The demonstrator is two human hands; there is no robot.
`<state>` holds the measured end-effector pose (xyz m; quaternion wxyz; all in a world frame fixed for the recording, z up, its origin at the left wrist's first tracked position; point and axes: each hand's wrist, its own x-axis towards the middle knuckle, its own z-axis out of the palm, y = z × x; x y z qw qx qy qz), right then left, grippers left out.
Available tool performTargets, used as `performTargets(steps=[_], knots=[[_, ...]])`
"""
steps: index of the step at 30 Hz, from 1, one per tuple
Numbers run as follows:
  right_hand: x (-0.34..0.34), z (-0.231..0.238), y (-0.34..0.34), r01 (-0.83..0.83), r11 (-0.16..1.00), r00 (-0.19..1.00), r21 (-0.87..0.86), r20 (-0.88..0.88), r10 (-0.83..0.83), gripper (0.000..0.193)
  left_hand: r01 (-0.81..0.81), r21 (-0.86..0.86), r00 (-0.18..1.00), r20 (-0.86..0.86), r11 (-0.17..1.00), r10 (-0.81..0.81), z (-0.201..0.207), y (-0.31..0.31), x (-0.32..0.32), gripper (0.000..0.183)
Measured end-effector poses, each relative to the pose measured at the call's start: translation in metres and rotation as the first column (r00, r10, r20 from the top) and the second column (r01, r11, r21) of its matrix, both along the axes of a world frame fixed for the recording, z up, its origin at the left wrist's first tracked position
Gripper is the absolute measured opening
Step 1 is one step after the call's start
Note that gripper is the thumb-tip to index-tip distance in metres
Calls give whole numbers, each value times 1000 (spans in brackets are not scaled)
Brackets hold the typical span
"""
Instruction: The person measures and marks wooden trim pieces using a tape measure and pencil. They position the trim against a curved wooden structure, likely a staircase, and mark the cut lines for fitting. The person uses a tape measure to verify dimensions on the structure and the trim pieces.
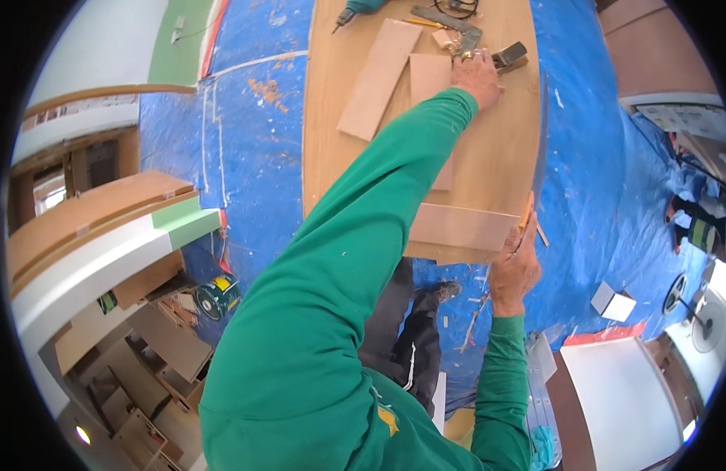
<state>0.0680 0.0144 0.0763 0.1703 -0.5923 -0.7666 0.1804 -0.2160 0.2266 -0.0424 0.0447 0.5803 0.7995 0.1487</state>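
left hand (pixel 479 77) flat, fingers spread on narrow board (pixel 430 78) near bench (pixel 496 157) far edge, right hand (pixel 513 271) fingers closed around orange pencil (pixel 527 212) at near right corner

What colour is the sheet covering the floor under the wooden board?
Blue; the floor sheet shows best in the head view.

The left sleeve (pixel 363 259) hides the middle of the narrow board (pixel 430 78) under the left hand (pixel 478 76), and part of the plank (pixel 465 226) beside the right hand (pixel 513 271). Whether the left hand grips the board or only presses on it cannot be told. The right hand's fingers curl over the panel (pixel 496 157) edge, their tips hidden; an orange object (pixel 527 212) there is too small to identify. Beyond the left hand, the drill (pixel 359 9) and a dark tool (pixel 457 6) are cut off by the top edge
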Motion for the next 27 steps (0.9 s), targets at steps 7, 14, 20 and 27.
performTargets(steps=[7, 14, 20, 27], knots=[[-42, -25, 29, -29, 998, 998, -62, 53, 32, 56, 88, -163, 976, 211, 983, -52, -4, 30, -25, 65], [-92, -86, 66, -181, 984, 967, 1, 185, 177, 62, -106, -157, -533, 843, 982, 77, 49, -92, -97, 51], [-96, -71, 87, -299, 942, 945, 151, 185, 270, 68, -76, -2, -804, 591, 997, -60, 42, -147, -90, 53], [-63, 17, 54, -188, 960, 878, -207, -473, 71, 90, 273, -132, -392, 889, 953, 235, 74, -150, -2, 45]])
